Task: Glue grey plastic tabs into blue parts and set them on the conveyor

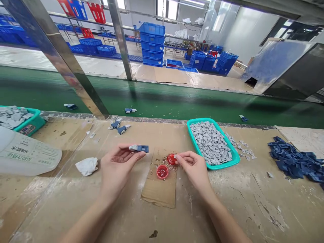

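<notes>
On the tabletop, the left hand grips a blue plastic part, the right hand pinches a red cap, and many grey pieces remain heaped in a tray beside finished-looking blue parts.

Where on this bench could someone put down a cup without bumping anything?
The most room is on the stained bench top, below the teal tray of gray pieces and right of the cardboard. There's more left of the crumpled tissue. It's crowded around the cardboard, where the left hand, holding a blue plastic part, and the right hand sit by two red caps.

The scuffed workbench carries a teal tray, cardboard sheet and blue parts.
</notes>
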### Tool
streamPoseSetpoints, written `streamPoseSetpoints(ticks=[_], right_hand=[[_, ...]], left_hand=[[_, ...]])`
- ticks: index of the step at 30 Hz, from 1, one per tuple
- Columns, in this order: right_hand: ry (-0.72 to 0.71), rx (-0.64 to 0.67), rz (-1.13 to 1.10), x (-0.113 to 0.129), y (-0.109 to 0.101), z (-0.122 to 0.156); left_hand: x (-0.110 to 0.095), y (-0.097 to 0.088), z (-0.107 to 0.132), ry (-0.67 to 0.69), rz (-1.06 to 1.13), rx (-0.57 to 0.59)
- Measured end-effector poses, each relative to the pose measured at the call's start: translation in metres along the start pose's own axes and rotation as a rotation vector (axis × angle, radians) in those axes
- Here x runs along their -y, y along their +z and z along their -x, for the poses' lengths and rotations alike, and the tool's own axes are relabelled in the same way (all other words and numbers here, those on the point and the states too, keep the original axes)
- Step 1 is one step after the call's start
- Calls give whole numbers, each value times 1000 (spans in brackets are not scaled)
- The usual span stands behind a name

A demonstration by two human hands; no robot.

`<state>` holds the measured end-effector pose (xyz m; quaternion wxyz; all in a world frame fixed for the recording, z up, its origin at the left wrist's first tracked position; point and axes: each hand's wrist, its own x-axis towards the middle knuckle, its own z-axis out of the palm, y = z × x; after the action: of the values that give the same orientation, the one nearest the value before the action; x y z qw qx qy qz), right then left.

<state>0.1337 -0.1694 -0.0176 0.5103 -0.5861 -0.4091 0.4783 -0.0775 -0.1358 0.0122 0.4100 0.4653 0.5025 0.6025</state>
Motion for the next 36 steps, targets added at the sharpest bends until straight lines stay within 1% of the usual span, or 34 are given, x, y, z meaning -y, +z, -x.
streamPoseSetpoints(ticks=[6,11,15,17,22,26,32,34,36], right_hand=[[14,53,54,-1,0,-2],[34,37,70,-3,1,-3],[51,46,35,0,0,-2],[66,79,-28,4,-2,0],[83,217,-202,15,-5,13],[75,272,-230,19,-2,21],[89,307,-193,20,3,21],[110,348,-188,20,3,20],[133,387,-183,19,2,19]], left_hand=[[7,6,8,-33,-5,92],[12,13,16,-25,6,199],[13,19,26,-74,25,268],[12,21,30,-112,28,285],[10,25,36,-189,43,328],[6,28,38,-217,57,347],[4,30,42,-206,84,379],[4,30,43,-162,64,377],[4,29,43,-89,31,381]])
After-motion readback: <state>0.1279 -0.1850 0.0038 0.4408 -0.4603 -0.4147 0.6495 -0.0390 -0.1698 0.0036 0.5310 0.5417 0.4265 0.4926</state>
